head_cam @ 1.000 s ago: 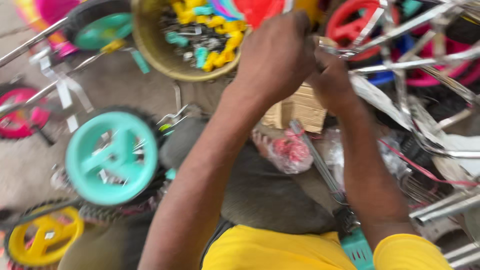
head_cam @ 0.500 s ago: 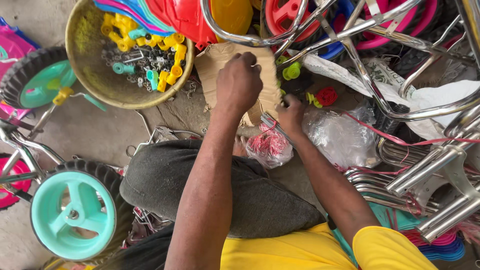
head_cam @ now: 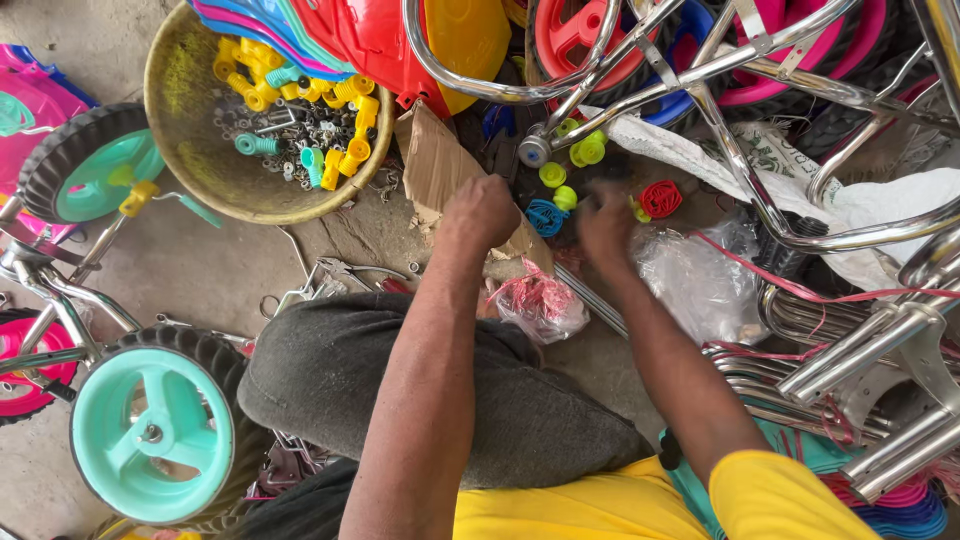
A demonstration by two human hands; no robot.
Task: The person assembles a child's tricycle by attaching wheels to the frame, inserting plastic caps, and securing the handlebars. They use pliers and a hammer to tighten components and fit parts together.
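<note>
My left hand (head_cam: 482, 213) is curled, knuckles up, on the flap of a torn brown cardboard box (head_cam: 432, 165); it seems to grip the flap's edge. Just to the right, my right hand (head_cam: 606, 226) is blurred. It reaches among small plastic caps on the ground: yellow-green ones (head_cam: 580, 152), a blue one (head_cam: 545, 216) and a red one (head_cam: 661, 198). Its fingers are hidden, so I cannot see whether it holds anything. Below both hands lies a clear plastic bag with pink string (head_cam: 540, 303). My knee in grey trousers (head_cam: 340, 375) is under my left forearm.
A round yellow bowl (head_cam: 180, 150) of yellow and teal grips and metal bits sits at upper left. Teal-rimmed small wheels (head_cam: 152, 435) (head_cam: 90, 175) stand on the left, chrome bicycle tubes (head_cam: 800, 230) on the right, and coloured plastic parts and pink wheels along the top. Pliers (head_cam: 345, 270) lie near my knee.
The view swung and steadied. My hands came away from the bowl's rim down to the cardboard box, and my right hand shifted right toward the small caps.
</note>
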